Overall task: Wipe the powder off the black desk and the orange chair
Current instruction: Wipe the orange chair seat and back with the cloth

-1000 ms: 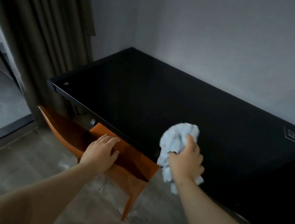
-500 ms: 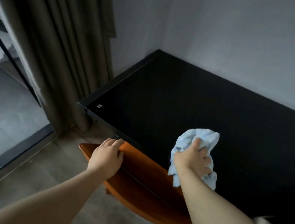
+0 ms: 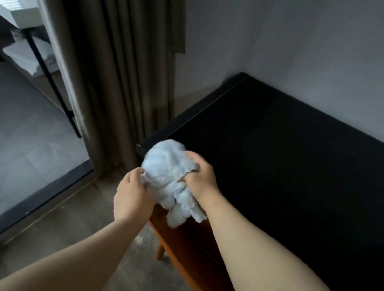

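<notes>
A crumpled light blue cloth (image 3: 168,177) hangs in the air over the near left corner of the black desk (image 3: 297,163). My right hand (image 3: 199,177) grips its right side from above. My left hand (image 3: 133,196) pinches its lower left edge with curled fingers. The orange chair (image 3: 195,255) stands below my arms, tucked partly under the desk's front edge; my right forearm hides much of it. No powder is visible on the dark desk top.
A brown curtain (image 3: 104,54) hangs left of the desk beside a glass door (image 3: 11,127). Pale powder specks lie on the grey floor (image 3: 139,243) near the chair leg. A grey wall (image 3: 304,42) stands behind the desk.
My left hand has let go of the chair back and come up to take the cloth. The right hand with the cloth moved left toward the desk corner. The view swung left.
</notes>
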A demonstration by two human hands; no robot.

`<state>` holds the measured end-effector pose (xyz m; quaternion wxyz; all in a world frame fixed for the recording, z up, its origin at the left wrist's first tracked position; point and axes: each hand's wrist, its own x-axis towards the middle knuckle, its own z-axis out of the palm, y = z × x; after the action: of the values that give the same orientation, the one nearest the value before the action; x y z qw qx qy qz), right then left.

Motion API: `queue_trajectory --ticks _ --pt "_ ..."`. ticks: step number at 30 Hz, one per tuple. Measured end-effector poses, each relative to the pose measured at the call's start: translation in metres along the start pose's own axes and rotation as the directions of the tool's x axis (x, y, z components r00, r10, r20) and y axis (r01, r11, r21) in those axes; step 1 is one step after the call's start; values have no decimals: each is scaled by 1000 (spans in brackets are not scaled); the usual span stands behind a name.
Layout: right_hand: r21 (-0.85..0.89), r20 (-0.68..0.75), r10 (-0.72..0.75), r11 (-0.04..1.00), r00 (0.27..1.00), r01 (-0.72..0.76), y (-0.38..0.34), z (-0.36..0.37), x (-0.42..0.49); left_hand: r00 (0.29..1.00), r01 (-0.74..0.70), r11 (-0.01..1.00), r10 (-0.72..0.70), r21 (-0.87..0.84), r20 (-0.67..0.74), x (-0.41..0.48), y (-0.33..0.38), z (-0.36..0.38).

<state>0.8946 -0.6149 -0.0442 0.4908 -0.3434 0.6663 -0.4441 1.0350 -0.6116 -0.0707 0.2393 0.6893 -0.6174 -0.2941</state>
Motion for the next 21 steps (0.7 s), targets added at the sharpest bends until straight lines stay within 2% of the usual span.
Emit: queue_trajectory --ticks 2,3,4,5,6,8,9,10,11,16,21 --pt "112 -325 44 994 945 -8 3 -12 -3 998 -56 998 56 29 3 2 1 -1" --pt "64 -448 18 998 894 12 4 -20 -6 997 -76 996 75 41 18 2 2 0" --pt "-79 -507 -65 996 859 29 8 -29 -8 995 -92 995 90 50 38 1 4 0" --pt "-237 -481 -125 971 868 9 12 -34 -10 993 -108 993 105 56 55 -1 6 2" --pt "-300 -408 -106 954 907 -23 15 -36 -10 990 -124 990 120 63 70 -3 8 4" --pt "-218 -94 68 972 993 -88 14 -33 -19 985 -153 986 146 68 96 -10 11 7" --pt "-203 79 124 973 989 -106 13 -30 -25 983 -157 986 151 57 102 -12 12 9" --pt "-228 169 151 967 974 -110 14 -30 -31 983 -156 987 151 40 103 -15 13 10" --pt "-235 170 161 965 972 -119 16 -34 -38 982 -162 986 158 27 100 -20 13 10" --pt "-88 -26 175 980 984 -177 36 -75 -75 962 -262 961 252 85 106 -48 11 18" --pt "44 -257 169 986 952 -163 55 -121 -128 901 -426 881 394 205 182 -97 14 36"
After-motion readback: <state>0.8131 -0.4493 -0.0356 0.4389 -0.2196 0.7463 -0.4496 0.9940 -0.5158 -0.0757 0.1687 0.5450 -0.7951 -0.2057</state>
